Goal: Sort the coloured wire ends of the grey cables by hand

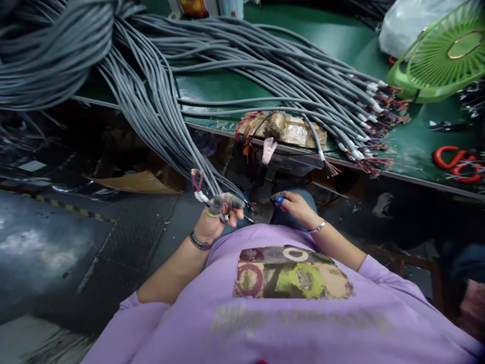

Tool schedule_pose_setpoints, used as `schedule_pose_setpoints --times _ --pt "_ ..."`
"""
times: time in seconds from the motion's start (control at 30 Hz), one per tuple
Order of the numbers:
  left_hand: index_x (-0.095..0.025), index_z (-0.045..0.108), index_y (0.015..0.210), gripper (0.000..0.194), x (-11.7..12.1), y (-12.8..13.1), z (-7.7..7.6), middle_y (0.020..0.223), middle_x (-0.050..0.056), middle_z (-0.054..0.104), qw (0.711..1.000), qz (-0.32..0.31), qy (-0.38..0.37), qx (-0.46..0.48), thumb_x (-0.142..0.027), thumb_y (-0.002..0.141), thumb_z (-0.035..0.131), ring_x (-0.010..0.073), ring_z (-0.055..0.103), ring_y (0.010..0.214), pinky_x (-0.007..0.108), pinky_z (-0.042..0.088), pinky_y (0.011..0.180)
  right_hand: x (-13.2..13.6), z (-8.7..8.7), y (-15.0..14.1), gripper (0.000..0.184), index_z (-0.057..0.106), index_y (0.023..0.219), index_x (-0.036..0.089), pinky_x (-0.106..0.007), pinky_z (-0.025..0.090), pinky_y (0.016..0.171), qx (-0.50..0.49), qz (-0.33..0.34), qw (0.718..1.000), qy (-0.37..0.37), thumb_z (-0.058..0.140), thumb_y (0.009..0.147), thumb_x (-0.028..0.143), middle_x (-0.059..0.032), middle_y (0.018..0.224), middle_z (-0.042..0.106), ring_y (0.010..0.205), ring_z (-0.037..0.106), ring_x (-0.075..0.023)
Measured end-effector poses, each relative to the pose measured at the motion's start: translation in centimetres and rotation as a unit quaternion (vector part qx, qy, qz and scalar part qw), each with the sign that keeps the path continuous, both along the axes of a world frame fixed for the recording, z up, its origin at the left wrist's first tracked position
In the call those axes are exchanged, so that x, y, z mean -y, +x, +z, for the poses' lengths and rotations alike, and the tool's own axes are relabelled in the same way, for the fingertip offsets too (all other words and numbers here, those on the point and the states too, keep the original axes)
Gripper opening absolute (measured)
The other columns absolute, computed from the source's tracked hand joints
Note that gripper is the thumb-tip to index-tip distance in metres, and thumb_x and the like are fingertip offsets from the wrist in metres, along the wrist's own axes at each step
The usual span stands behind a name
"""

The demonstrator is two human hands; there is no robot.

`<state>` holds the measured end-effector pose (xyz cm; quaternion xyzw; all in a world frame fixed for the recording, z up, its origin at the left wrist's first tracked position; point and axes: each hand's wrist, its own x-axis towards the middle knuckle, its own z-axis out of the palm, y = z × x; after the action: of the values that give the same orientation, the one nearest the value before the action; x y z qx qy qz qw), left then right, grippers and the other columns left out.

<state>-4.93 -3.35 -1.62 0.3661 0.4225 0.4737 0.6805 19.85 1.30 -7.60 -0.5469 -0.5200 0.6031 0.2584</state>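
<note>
1. Grey hanging cables (185,146) run down over the near edge of the green bench (223,87) to the person's left hand (223,212), in front of the lap.
2. Left grip: clamped on the hanging cables near their ends. Grey covers sit on some of the digits, and fine coloured wires show among them. White bands (200,196) and a loop of red and blue wire (197,178) stand out beside this hand.
3. Right hand (297,206): held apart from the left, over the lap. Right grip: thumb and fingers together, a dark cover and a blue band on the digits. Cannot tell whether anything is pinched between them.
4. A larger spread of grey cables (261,55) lies across the bench, its stripped coloured wire ends (379,151) pointing right.
5. At the bench's near edge: a taped board (303,130) carrying a brown lump (276,124), with a pink piece (269,150) hanging at its front.
6. Right side of the bench: a green fan (450,50), a white plastic bag (413,28) behind it, and red tool handles (460,164) near the corner.
7. Below the bench at left: a cardboard flap (140,182).
</note>
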Motion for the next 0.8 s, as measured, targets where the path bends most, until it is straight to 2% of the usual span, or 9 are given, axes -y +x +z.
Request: schedule_pose_setpoints --times 0.1,0.2,0.33,0.43,0.57,0.63,0.7,0.73,0.8 --pt "-0.012 0.064 0.080 0.050 -0.3 1.0 0.0 0.066 0.005 0.068 0.994 -0.079 -0.023 -0.073 -0.061 0.072 0.061 0.0084 0.057 0.043 0.018 0.038 0.040 0.6 1.7 -0.5 0.031 0.063 0.086 0.013 -0.025 0.039 0.058 -0.013 0.039 0.998 0.040 0.059 0.075 0.042 -0.0010 0.071 0.058 0.061 0.047 -0.0105" --pt "-0.013 0.061 0.076 0.043 -0.9 2.4 0.3 0.063 0.004 0.067 0.976 -0.162 -0.038 -0.138 -0.055 0.075 0.061 0.0087 0.057 0.043 0.017 0.037 0.040 0.8 4.6 -1.3 0.032 0.064 0.092 0.013 -0.025 0.041 0.062 -0.042 0.092 0.990 0.101 0.057 0.080 0.042 -0.0022 0.076 0.061 0.065 0.048 -0.0112" --pt "-0.016 0.051 0.060 0.040 -1.8 3.8 0.2 0.042 -0.004 0.050 0.955 -0.175 0.008 -0.241 -0.051 0.077 0.059 0.0048 0.038 0.029 0.018 0.025 0.032 0.6 7.1 -2.6 0.035 0.063 0.100 0.014 -0.025 0.043 0.064 -0.087 0.134 0.977 0.142 0.052 0.085 0.045 -0.0035 0.084 0.062 0.068 0.051 -0.0114" --pt "-0.017 0.048 0.057 0.039 -2.5 3.9 -0.4 0.038 -0.006 0.045 0.949 -0.155 0.025 -0.272 -0.048 0.077 0.058 0.0050 0.035 0.027 0.018 0.023 0.031 -0.2 6.4 -3.3 0.037 0.062 0.099 0.014 -0.024 0.044 0.062 -0.079 0.139 0.979 0.130 0.051 0.084 0.045 -0.0030 0.082 0.061 0.066 0.050 -0.0108" --pt "-0.016 0.053 0.062 0.034 -3.4 2.5 -2.2 0.044 -0.005 0.051 0.961 -0.059 0.022 -0.270 -0.045 0.080 0.054 0.0049 0.035 0.028 0.019 0.020 0.032 -0.9 3.4 -3.3 0.027 0.060 0.086 0.014 -0.023 0.040 0.056 -0.015 0.093 0.989 0.115 0.053 0.080 0.039 0.0006 0.069 0.055 0.059 0.045 -0.0095" --pt "-0.015 0.056 0.068 0.029 -3.2 1.1 -3.6 0.052 -0.002 0.057 0.957 -0.048 0.035 -0.285 -0.041 0.081 0.054 0.0052 0.037 0.030 0.019 0.024 0.034 -0.7 2.1 -2.9 0.024 0.059 0.079 0.015 -0.023 0.039 0.055 0.012 0.081 0.991 0.103 0.053 0.078 0.038 0.0017 0.065 0.053 0.058 0.045 -0.0097" --pt "-0.015 0.060 0.074 0.023 -2.6 -0.6 -5.1 0.062 0.000 0.063 0.933 -0.088 0.071 -0.342 -0.036 0.081 0.054 0.0069 0.043 0.037 0.020 0.032 0.040 -0.4 1.3 -2.5 0.024 0.057 0.076 0.015 -0.023 0.038 0.054 0.027 0.082 0.993 0.086 0.053 0.077 0.039 0.0016 0.063 0.053 0.058 0.045 -0.0102" --pt "-0.016 0.062 0.078 0.018 -2.1 -1.6 -5.8 0.066 0.001 0.065 0.911 -0.109 0.100 -0.386 -0.032 0.080 0.054 0.0087 0.048 0.043 0.021 0.036 0.045 -0.3 1.0 -2.3 0.025 0.057 0.075 0.016 -0.023 0.038 0.054 0.031 0.085 0.993 0.080 0.053 0.077 0.040 0.0016 0.063 0.052 0.058 0.045 -0.0103" --pt "-0.018 0.064 0.082 0.011 -1.0 -3.3 -7.3 0.073 0.002 0.067 0.840 -0.170 0.172 -0.486 -0.024 0.077 0.056 0.0138 0.058 0.061 0.024 0.043 0.059 0.0 0.5 -2.0 0.026 0.057 0.074 0.016 -0.024 0.038 0.054 0.034 0.097 0.992 0.072 0.053 0.076 0.042 0.0018 0.062 0.052 0.057 0.045 -0.0104"
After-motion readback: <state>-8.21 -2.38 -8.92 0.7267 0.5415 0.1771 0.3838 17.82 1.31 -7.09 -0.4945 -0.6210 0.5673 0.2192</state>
